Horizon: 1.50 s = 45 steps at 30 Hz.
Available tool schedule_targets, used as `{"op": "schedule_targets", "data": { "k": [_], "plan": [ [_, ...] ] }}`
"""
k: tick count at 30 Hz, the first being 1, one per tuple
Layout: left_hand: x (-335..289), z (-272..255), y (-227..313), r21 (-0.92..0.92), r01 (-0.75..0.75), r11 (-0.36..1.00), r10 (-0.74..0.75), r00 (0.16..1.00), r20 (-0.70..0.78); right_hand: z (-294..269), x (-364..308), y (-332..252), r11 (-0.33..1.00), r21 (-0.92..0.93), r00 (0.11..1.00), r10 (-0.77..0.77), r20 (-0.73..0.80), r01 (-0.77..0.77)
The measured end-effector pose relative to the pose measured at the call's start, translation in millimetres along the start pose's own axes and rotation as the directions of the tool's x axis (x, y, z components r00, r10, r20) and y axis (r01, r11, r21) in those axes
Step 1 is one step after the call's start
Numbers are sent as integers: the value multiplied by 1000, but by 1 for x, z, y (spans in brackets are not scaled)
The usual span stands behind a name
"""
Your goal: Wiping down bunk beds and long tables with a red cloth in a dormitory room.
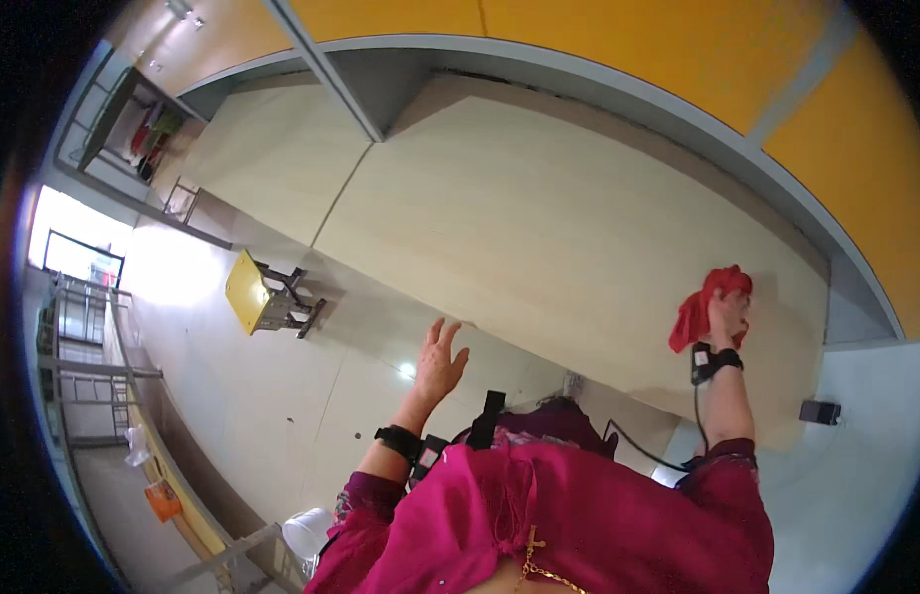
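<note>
A long pale desktop (539,228) runs along the wall in front of me. At its right end my right hand (725,312) presses down on a red cloth (694,319), which bunches up around the fingers and lies on the surface. My left hand (441,366) hangs over the floor just short of the desk's front edge. Its fingers are apart and it holds nothing. Both wrists carry black straps, and a cable runs from the right one.
Yellow cabinets (618,59) with grey frames rise behind the desk. A grey post (326,69) meets the desktop. On the floor stand a yellow-topped stool (248,293) and a white bucket (306,533). Bunk frames (94,386) line the left. A black box (819,412) is at the right.
</note>
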<state>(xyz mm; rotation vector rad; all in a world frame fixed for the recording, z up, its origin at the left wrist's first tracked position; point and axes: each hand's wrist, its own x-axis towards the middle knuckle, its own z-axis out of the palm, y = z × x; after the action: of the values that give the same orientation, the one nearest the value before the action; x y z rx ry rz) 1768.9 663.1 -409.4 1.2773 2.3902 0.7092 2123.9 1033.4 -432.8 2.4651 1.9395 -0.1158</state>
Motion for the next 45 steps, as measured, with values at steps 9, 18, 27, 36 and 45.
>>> {"op": "schedule_targets", "data": {
  "k": [9, 18, 27, 36, 45],
  "plan": [
    [-52, -10, -29, -130, 226, 965, -229, 973, -8, 21, -177, -237, 312, 109, 330, -910, -251, 944],
    [-182, -28, -126, -333, 550, 766, -576, 817, 23, 8, -220, -219, -32, 215, 20, -972, -233, 976],
    [-191, -9, -174, -463, 615, 638, -673, 738, 51, 18, -206, -283, 161, 84, 180, -922, -343, 983],
    [-84, -111, -218, -395, 572, 719, -583, 806, 105, 29, -197, -440, 371, 511, 553, -790, -266, 775],
    [-106, -149, -304, -509, 690, 515, -790, 613, 31, 29, -363, -619, -122, 101, -96, -968, -230, 987]
  ]
}}
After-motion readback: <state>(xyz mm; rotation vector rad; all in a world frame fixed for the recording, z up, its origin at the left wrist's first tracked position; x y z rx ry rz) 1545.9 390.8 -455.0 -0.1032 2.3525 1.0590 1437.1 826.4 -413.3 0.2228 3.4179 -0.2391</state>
